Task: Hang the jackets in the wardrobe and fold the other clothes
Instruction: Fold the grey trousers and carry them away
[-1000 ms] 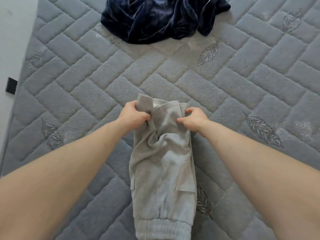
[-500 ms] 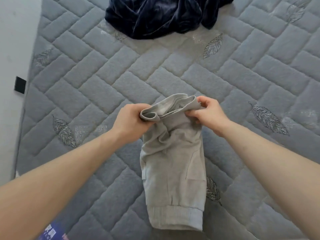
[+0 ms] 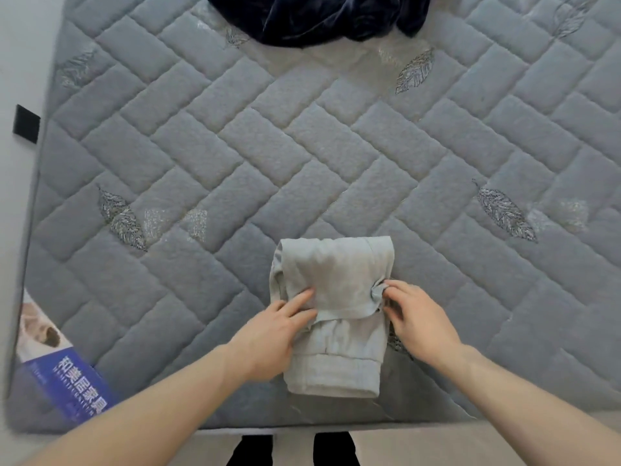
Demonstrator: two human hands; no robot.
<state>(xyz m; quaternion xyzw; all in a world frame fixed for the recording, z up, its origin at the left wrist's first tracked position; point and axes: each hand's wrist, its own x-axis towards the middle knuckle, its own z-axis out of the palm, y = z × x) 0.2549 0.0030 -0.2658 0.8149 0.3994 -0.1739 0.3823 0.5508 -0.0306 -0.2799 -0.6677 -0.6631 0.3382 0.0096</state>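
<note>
Two bare hands worked at one garment in the head view, the only view we had. We saw a pair of light grey fleece sweatpants [image 3: 334, 311] lying folded on the near middle of a grey quilted mattress [image 3: 255, 153] stitched in a brick pattern with embroidered leaves. The upper part of the trousers was doubled over toward us, its loose edge lying across the lower layer, and a ribbed cuff showed at the near end of the bundle.

Our left hand [image 3: 272, 334] rested on the left side of the fold, its fingers [image 3: 297, 302] fairly straight and close together, pressing the loose edge flat. Our right hand [image 3: 418, 317] sat at the right edge of the fold, where thumb and fingertips [image 3: 386, 292] pinched a small bunch of the grey cloth. Both forearms reached in from the near corners of the frame.

At the far edge of the mattress, well apart from the trousers, lay a crumpled dark navy velvet garment [image 3: 322, 18], partly cut off by the top of the frame. On the near left corner of the mattress we saw a blue and white printed label [image 3: 72, 385]. A small black rectangular object [image 3: 26, 124] sat at the left, just beside the mattress edge. Two dark shoe tips [image 3: 292, 450] showed on the pale floor below the near edge.
</note>
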